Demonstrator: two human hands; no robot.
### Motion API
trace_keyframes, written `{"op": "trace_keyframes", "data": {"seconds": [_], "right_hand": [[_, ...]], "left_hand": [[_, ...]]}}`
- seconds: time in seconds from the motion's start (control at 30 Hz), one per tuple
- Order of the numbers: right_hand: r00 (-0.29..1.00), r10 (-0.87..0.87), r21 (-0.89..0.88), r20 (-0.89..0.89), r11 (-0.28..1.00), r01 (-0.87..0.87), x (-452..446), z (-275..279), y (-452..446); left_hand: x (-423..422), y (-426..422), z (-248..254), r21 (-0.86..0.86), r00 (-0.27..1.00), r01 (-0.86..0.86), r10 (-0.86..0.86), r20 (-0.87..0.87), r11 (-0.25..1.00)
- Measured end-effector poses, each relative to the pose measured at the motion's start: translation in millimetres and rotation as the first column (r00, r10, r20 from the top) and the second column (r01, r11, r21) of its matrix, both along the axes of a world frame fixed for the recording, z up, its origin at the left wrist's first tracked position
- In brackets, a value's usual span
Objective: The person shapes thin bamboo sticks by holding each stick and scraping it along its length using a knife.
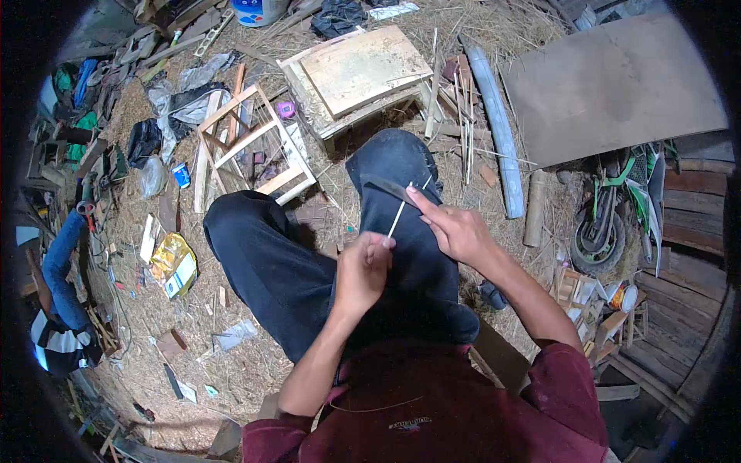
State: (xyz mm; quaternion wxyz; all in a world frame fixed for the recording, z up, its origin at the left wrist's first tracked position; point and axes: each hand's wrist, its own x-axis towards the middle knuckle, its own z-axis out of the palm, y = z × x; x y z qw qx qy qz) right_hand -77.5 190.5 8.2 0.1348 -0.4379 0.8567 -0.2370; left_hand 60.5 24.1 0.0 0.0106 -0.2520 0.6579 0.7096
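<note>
My left hand is closed around the lower end of a thin pale stick, with its fingers pinched together. The stick slants up and to the right over my dark trouser leg. My right hand is closed on a dark flat blade, its index finger stretched along it. The blade crosses the stick near its upper end, above my knee. Whether the blade touches the stick I cannot tell.
Ahead stands a low wooden table with a board on top. A slatted wooden frame leans left of it. A bluish pole, a large grey board and a small bike lie or stand at the right.
</note>
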Motion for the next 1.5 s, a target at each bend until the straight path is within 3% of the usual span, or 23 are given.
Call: {"op": "trace_keyframes", "data": {"seconds": [0.07,0.17,0.27,0.37,0.4,0.5,0.63,0.7,0.77,0.8,0.9,1.07,1.37,1.5], "right_hand": [[1.0,0.016,-0.013,0.006,1.0,-0.016,1,-2,-1],[0.997,0.071,-0.002,-0.006,0.997,-0.071,1,0,0],[0.985,0.171,0.156,-0.016,0.974,-0.166,3,15,-3],[0.996,0.089,0.09,-0.024,0.992,-0.086,0,9,-2],[0.998,0.064,0.049,-0.004,0.997,-0.064,-2,2,0],[0.997,-0.072,-0.051,0.034,0.996,0.074,-10,-6,-1],[0.984,-0.102,-0.182,0.147,0.975,0.128,-11,-6,-4],[0.995,-0.028,-0.208,0.097,0.977,0.048,-5,-3,-4],[0.996,0.086,-0.186,0.038,0.98,-0.077,0,-4,2],[0.993,0.114,-0.061,0.035,0.992,-0.112,2,2,3],[0.995,0.087,0.074,-0.041,0.994,-0.084,4,9,0],[0.987,0.074,0.052,-0.146,0.996,-0.067,21,-5,1],[0.985,0.127,0.17,-0.112,0.98,-0.107,22,5,-7],[0.992,-0.1,-0.003,-0.076,0.995,0.1,7,-17,2]], "left_hand": [[5,-3,10,-0.01,0.998,0.006,-0.005,0.064,1.0],[-7,-2,-1,0.113,0.997,-0.001,-0.008,0.08,0.994],[-33,-4,-9,-0.009,0.999,0.021,-0.02,0.029,1.0],[-33,-2,7,0.018,0.992,0.006,-0.008,0.125,1.0],[-23,-1,1,-0.066,0.999,0.003,0.0,0.045,0.998],[17,-1,4,-0.019,0.999,0.028,-0.027,0.046,0.999],[34,-8,9,0.26,0.991,-0.055,0.021,0.134,0.964],[11,-14,9,0.247,0.99,-0.028,-0.008,0.143,0.969],[-14,-14,7,0.314,0.993,-0.017,-0.021,0.117,0.949],[-25,-12,2,0.307,0.995,-0.007,-0.024,0.097,0.952],[-34,-2,-11,0.304,0.995,0.022,-0.049,0.082,0.952],[-12,-8,0,0.265,0.988,0.006,-0.046,0.146,0.964],[4,-9,3,0.281,0.988,-0.066,0.023,0.152,0.957],[34,-14,23,0.348,0.972,-0.014,-0.068,0.223,0.937]]}}
